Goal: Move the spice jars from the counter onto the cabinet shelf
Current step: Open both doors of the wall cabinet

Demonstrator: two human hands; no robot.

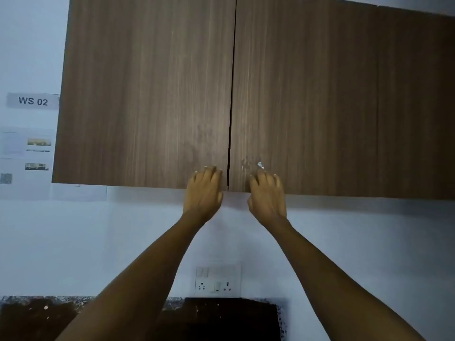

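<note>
Plainly the doors [147,94] are closed; left grip [204,190] and right grip [267,195] rest at their lower edges beside the seam, fingers loosely spread, holding nothing. No jars show on the table [37,316]; probably light, slick and breakable, so take each round its body.

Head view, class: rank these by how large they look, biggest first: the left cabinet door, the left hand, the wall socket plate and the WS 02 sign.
1. left cabinet door
2. left hand and wall socket plate: too alike to rank
3. WS 02 sign
</note>
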